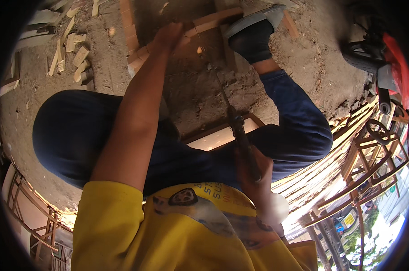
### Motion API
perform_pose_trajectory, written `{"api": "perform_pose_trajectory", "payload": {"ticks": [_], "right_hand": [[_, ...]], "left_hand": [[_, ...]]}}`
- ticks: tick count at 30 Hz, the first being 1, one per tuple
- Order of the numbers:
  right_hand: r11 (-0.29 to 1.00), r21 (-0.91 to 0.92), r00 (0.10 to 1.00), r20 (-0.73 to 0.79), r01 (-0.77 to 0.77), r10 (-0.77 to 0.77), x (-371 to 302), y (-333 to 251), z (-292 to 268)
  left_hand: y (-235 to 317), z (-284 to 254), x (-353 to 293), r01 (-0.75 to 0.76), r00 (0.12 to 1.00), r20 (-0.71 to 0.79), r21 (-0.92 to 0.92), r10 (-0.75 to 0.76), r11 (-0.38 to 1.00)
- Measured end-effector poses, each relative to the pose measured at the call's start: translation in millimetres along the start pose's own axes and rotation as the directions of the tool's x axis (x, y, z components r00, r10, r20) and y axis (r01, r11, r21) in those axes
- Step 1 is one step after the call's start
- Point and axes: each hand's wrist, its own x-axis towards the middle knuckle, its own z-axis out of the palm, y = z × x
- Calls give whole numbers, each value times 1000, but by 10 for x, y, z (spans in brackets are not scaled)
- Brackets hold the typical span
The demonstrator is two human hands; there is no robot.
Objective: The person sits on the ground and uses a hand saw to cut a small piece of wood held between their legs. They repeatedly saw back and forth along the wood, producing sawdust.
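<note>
My left hand (169,35) reaches far forward and is closed on a reddish-brown wooden bar (206,26) low over the ground; its fingertips are partly hidden. My right hand (255,169), close to my body, is wrapped round the dark handle of a long, thin tool (235,121). The tool's slim metal part slants forward and left, its tip short of the bar. I cannot tell the tool's exact kind. My foot (254,40), in dark footwear with a grey sole, rests by the bar's right end.
Another reddish-brown plank (130,31) meets the bar's left end. Wood offcuts (80,56) lie on the dirt at far left. A pale, wood-edged panel (220,137) lies below my legs. To the right are stacked timber strips (313,192), a wheel (360,54) and wooden frames (371,180).
</note>
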Motion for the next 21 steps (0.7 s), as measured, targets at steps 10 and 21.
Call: {"api": "perform_pose_trajectory", "payload": {"ticks": [10,21], "right_hand": [[993,-114,1000,-29,5,-8,-282,17,-138],[999,25,999,-22,-31,32,-175,218,-193]], "left_hand": [[58,1,22,19,999,30,-30,-18,999],[60,-104,-10,3,1000,16,13,-3,1000]]}}
